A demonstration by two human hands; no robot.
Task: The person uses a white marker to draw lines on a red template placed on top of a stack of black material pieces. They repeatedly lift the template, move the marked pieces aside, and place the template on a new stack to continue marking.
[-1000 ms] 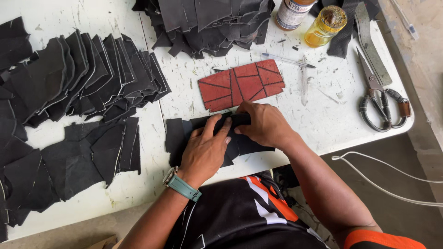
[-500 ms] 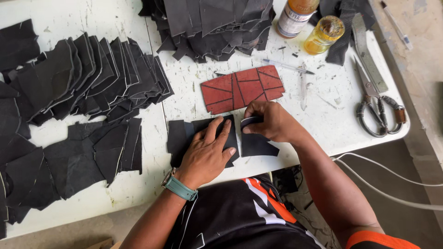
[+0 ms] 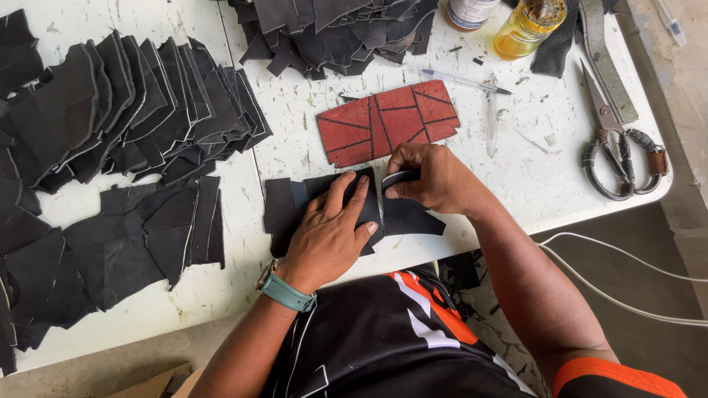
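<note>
Under both hands we see the white table (image 3: 516, 169), with fanned stacks of black leather pieces (image 3: 140, 110) well left of them. Just beyond the knuckles lies a red scored template (image 3: 387, 121); scissors (image 3: 616, 147) sit far right. Our left hand (image 3: 328, 232) lies open and flat on the black piece (image 3: 284, 210), apparently pinning it down, while the right hand (image 3: 435, 177) pinches and lifts a black strip's edge (image 3: 398, 179).

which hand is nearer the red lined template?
Right. The right hand sits just below the red template, pinching a folded black piece. The left hand lies lower and further left, pressing flat on the black pieces at the table edge.
</note>
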